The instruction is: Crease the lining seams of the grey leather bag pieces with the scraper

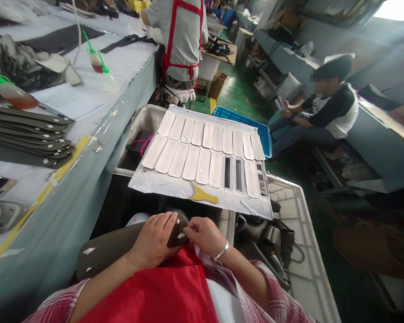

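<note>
A long dark olive leather-like panel (116, 244) lies across my lap, with small white tape bits and a metal stud on it. My left hand (159, 237) is wrapped over the panel near its right end, fingers on top. At that end my right hand (204, 236) has its fingertips pinched together beside a white bit of tape (181, 235); what they pinch, if anything, is too small to make out. Just beyond both hands lies a white board (161, 183) carrying rows of pale rounded strips (190, 163) and a yellow spatula-like piece (204, 194).
To the left, a worktable (117, 107) holds stacked olive panels (27, 137) and green-tipped bottles (18, 96). White crates (298, 197) stand under and beside the board, with black bags in the right one. A blue crate (264, 134), a standing person (185, 40) and a seated person (330, 103) are beyond.
</note>
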A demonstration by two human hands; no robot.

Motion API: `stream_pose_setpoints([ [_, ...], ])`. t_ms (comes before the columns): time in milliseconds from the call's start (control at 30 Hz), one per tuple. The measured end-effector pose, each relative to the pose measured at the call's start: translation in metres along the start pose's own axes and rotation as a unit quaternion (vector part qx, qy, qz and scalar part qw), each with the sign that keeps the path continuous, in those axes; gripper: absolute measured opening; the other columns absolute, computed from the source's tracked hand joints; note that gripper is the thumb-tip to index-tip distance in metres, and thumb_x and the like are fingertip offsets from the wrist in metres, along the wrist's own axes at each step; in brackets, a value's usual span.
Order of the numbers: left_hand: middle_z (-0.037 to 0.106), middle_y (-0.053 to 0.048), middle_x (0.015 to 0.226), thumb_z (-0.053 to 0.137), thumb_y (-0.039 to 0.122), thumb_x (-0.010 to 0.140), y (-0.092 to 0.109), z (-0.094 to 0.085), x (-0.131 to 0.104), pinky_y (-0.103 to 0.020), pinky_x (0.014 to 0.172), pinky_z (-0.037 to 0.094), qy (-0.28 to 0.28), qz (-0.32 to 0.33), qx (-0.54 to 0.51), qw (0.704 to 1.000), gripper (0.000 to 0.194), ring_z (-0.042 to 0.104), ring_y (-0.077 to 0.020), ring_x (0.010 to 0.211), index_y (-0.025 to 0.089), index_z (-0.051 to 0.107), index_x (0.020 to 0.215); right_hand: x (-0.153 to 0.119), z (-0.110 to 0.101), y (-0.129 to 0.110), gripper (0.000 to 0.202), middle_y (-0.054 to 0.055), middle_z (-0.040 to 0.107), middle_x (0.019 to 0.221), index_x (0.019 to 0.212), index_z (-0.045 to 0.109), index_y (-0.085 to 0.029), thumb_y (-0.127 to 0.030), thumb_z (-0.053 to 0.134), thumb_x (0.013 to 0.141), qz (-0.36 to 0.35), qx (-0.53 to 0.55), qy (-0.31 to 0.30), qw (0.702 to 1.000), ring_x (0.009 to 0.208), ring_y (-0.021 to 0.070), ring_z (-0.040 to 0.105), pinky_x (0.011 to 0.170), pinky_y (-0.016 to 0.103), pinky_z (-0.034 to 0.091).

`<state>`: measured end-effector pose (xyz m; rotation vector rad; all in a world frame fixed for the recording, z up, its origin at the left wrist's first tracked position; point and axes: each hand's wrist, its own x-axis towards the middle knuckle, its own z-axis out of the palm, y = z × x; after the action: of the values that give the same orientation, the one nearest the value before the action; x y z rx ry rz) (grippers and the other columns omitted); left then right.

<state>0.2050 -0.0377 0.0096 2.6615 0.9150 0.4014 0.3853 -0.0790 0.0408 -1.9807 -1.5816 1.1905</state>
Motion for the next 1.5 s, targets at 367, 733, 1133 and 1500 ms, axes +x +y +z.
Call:
stream_pose_setpoints([
  [367, 0.054, -0.017, 0.116, 0.058, 0.044, 0.072, -0.002, 0.003, 0.001, -0.042, 0.088, 0.040, 0.004, -0.005, -0.012, 1.000, 0.063, 0.051, -0.0302, 0.104, 0.011, 0.044, 0.123, 0.002, -0.004, -0.006, 0.020, -0.003, 0.052, 0.051, 0.054, 0.055, -0.017, -0.024, 0.057, 0.072, 0.015, -0.023, -0.002, 1.000, 0.048, 0.0078, 0.043, 0.046, 0.020, 0.028],
  [733, 0.055, -0.018, 0.115, 0.056, 0.042, 0.073, 0.000, 0.003, 0.002, -0.042, 0.088, 0.040, 0.008, -0.010, -0.013, 1.000, 0.058, 0.051, -0.0303, 0.105, 0.009, 0.045, 0.119, 0.005, -0.007, -0.012, 0.024, -0.003, 0.053, 0.051, 0.051, 0.050, -0.017, -0.025, 0.057, 0.073, 0.008, -0.076, -0.011, 0.997, 0.048, 0.0077, 0.042, 0.047, 0.022, 0.025],
  [1133, 0.053, -0.018, 0.118, 0.060, 0.044, 0.071, -0.001, 0.001, -0.005, -0.040, 0.091, 0.039, 0.009, -0.009, -0.011, 1.000, 0.066, 0.050, -0.0286, 0.107, 0.007, 0.042, 0.124, 0.010, 0.004, 0.014, 0.032, -0.007, 0.042, 0.049, 0.054, 0.044, -0.017, -0.037, 0.066, 0.066, 0.072, 0.073, -0.060, 0.993, 0.047, 0.0065, 0.036, 0.044, 0.019, 0.025],
  [1500, 0.051, -0.018, 0.122, 0.059, 0.036, 0.073, -0.005, 0.006, -0.010, -0.041, 0.094, 0.037, 0.033, 0.025, -0.010, 0.999, 0.067, 0.048, -0.0294, 0.111, 0.008, 0.037, 0.129, 0.007, 0.021, 0.017, 0.026, -0.007, 0.042, 0.050, 0.059, 0.042, -0.018, -0.028, 0.064, 0.065, 0.098, 0.219, -0.023, 0.971, 0.046, 0.0058, 0.035, 0.043, 0.018, 0.026],
])
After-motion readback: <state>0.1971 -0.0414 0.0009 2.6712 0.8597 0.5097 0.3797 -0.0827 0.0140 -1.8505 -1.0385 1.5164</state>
